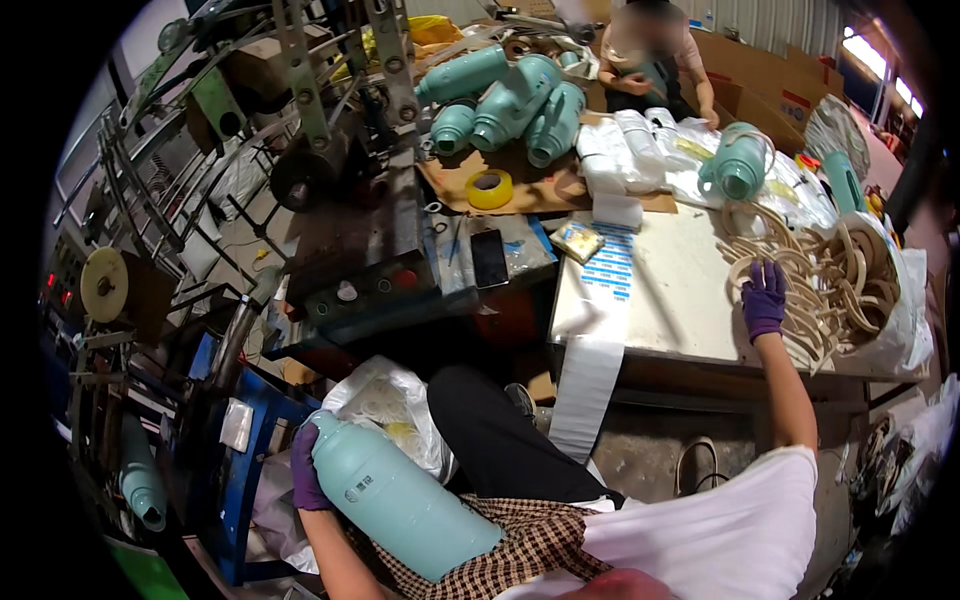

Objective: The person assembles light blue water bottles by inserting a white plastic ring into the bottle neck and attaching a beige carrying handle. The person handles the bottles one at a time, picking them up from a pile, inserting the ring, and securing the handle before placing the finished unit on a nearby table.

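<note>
Dark metal machinery with bars and rollers [310,170] crowded the left side, and ahead of me, toward the right, stood a cream-white, flat-topped table [690,255]. Across my lap, on a brown-and-black checked cloth [540,540], lay a pale turquoise, bottle-shaped flask body [405,495], tilted with its narrow neck up and to the left. My left hand [308,468], in a purple glove, curled around that neck end. My right hand [765,298], gloved in purple too, reached out over a heap of beige, curved, strap-like handles [858,285] at the table's right end, its fingers slightly parted; I cannot tell whether they pinched one. Toward the table's left edge, a long strip of white-and-blue labels [607,268] ran down over the front. Farther left lay a black, rectangular phone [489,258], with a ring-shaped yellow tape roll [490,203] just beyond it. More turquoise flasks [515,100] were piled behind, and a co-worker [685,75] sat at the far side.
</note>
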